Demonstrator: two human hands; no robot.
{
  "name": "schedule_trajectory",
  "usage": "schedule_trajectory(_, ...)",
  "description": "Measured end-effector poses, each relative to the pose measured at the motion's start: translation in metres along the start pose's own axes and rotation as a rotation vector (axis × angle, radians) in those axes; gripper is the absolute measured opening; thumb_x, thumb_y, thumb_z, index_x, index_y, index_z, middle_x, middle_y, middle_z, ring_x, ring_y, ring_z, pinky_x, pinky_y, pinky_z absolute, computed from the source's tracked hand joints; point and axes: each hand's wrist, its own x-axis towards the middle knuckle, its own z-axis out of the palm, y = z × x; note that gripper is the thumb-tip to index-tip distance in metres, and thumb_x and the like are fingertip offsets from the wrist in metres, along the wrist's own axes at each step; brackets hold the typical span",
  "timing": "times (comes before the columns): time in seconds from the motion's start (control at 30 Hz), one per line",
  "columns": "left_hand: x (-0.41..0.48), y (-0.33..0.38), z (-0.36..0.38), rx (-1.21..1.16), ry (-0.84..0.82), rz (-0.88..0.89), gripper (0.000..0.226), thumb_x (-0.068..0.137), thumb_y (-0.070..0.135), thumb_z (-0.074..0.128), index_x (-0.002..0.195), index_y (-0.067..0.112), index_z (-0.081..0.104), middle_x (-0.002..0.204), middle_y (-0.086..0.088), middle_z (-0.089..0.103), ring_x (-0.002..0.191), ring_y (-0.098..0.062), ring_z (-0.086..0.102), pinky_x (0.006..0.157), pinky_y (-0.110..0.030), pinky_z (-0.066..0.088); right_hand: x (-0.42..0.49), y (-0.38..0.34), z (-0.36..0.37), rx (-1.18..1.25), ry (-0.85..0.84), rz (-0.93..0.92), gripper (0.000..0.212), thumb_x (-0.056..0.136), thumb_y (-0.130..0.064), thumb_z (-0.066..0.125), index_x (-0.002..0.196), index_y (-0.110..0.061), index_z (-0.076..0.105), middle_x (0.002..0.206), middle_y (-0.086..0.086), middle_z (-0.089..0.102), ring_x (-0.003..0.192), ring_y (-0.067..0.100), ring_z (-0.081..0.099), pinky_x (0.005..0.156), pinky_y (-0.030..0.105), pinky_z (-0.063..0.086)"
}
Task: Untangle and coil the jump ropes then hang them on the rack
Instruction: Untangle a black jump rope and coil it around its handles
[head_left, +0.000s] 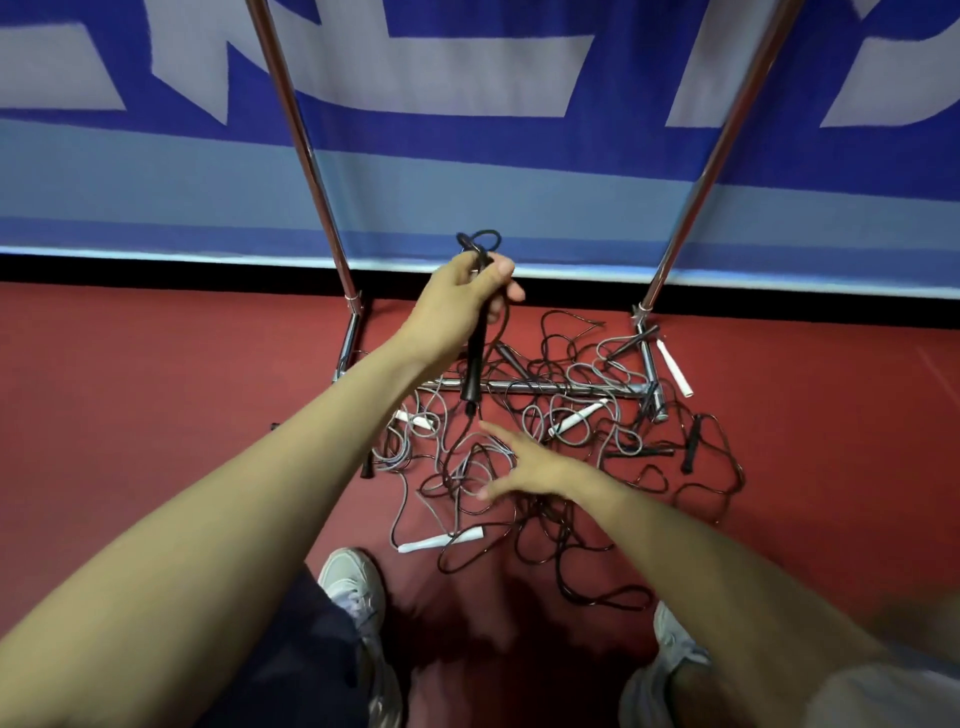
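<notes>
The left hand (462, 299) is raised above the red floor (156, 389), its fingers clenched around a black handle (475, 364) that hangs downward. A small loop of black rope (485, 240) stands above the fist. The right hand (530, 465) is released, with fingers spread, just over the tangled jump ropes (613, 374). This pile of black and grey ropes lies on the floor, across the low bar of the chrome rack (540, 387). A white handle (576, 415) lies in the pile near that bar. Two white shoes (353, 582) stand near the pile.
</notes>
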Motion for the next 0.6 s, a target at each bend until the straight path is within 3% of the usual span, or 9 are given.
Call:
schedule_trajectory(0.13,0.002,0.003,-0.003,-0.072,0.001,-0.013,0.006,0.1,0.016,0.049,0.097,0.013,0.053,0.073,0.001,0.065,0.057,-0.008,0.044,0.057,-0.017,0.039,0.016,-0.027,0.014,0.093,0.011,-0.074,0.077,0.073,-0.036,0.082,0.141,-0.029,0.046,0.154,-0.006,0.024,0.143,0.016,0.026,0.117,0.035,0.025)
schedule_trajectory(0.2,0.003,0.003,-0.006,-0.079,0.009,-0.001,0.007,0.101,0.015,0.048,0.097,0.012,0.053,0.075,0.0,0.065,0.059,-0.008,0.044,0.058,-0.018,0.039,0.022,-0.029,0.017,0.086,-0.04,-0.116,0.046,0.077,-0.031,0.08,0.119,-0.022,0.064,0.138,-0.01,0.038,0.13,0.009,0.039,0.112,0.029,0.03)
schedule_trajectory(0.27,0.004,0.004,-0.009,-0.086,0.009,0.009,0.007,0.101,0.015,0.048,0.097,0.011,0.053,0.075,0.0,0.065,0.059,-0.008,0.044,0.059,-0.018,0.039,0.026,-0.026,0.022,0.096,-0.049,-0.167,0.015,0.08,-0.025,0.078,0.09,-0.017,0.069,0.113,-0.009,0.047,0.109,0.01,0.048,0.098,0.026,0.037)
schedule_trajectory(0.37,0.004,0.008,-0.011,-0.127,0.04,0.051,0.006,0.101,0.014,0.048,0.099,0.01,0.053,0.072,0.001,0.063,0.056,-0.007,0.043,0.057,-0.017,0.038,0.028,-0.013,0.022,-0.031,0.038,-0.162,0.02,0.086,-0.018,0.071,0.08,0.001,0.064,0.089,0.004,0.052,0.086,0.019,0.051,0.077,0.029,0.042)
schedule_trajectory(0.5,0.008,0.016,-0.023,-0.176,0.169,0.077,0.009,0.1,0.015,0.049,0.099,0.009,0.055,0.069,0.002,0.063,0.052,-0.006,0.042,0.053,-0.017,0.037,0.014,0.016,-0.009,-0.434,0.141,0.079,0.02,0.092,-0.013,0.052,0.074,-0.009,0.055,0.084,0.012,0.06,0.086,0.026,0.059,0.072,0.029,0.043)
schedule_trajectory(0.53,0.008,0.014,-0.028,-0.066,0.198,0.054,0.011,0.1,0.018,0.05,0.099,0.009,0.056,0.073,0.001,0.065,0.052,-0.006,0.043,0.054,-0.018,0.038,0.009,0.02,-0.023,-0.442,0.192,0.12,0.02,0.094,-0.011,0.05,0.077,-0.006,0.057,0.085,0.013,0.06,0.087,0.027,0.06,0.071,0.028,0.042)
schedule_trajectory(0.6,0.007,0.006,-0.04,0.455,0.162,-0.076,0.022,0.098,0.027,0.055,0.104,0.007,0.059,0.088,-0.004,0.066,0.063,-0.011,0.054,0.066,-0.026,0.043,-0.002,0.017,-0.053,-0.407,0.328,0.124,0.018,0.096,-0.008,0.051,0.087,-0.002,0.064,0.09,0.016,0.063,0.092,0.029,0.063,0.073,0.028,0.042)
